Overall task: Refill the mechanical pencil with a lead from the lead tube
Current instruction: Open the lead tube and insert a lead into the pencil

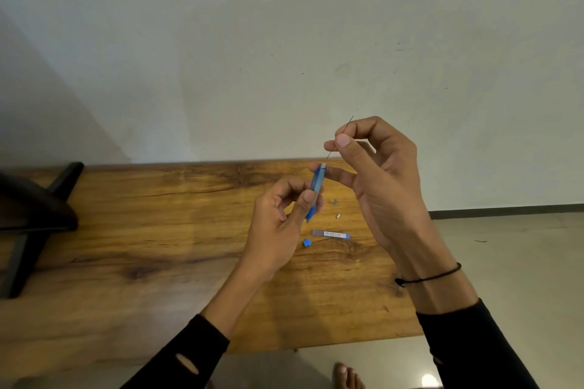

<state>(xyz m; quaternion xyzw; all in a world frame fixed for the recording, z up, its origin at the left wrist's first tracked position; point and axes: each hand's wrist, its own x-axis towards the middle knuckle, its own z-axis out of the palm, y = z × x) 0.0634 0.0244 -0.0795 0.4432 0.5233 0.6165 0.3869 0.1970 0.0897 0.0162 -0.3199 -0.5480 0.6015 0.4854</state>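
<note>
My left hand (281, 224) holds a blue mechanical pencil (317, 186) upright above the table, its open top end pointing up. My right hand (376, 174) pinches a thin dark lead (329, 155) between thumb and forefinger, tilted, with the lead's lower tip just above the pencil's top opening. The right little finger rests behind the pencil's top. On the wooden table (158, 230) below lie the clear lead tube (331, 234) on its side and its small blue cap (306, 242) beside it.
Two small metallic pieces (335, 201) (337, 216) lie on the table near the hands. A black stand (34, 218) occupies the table's left end. A plain wall is behind; the table's right edge meets tiled floor (505, 262). A bare foot (347, 376) shows below.
</note>
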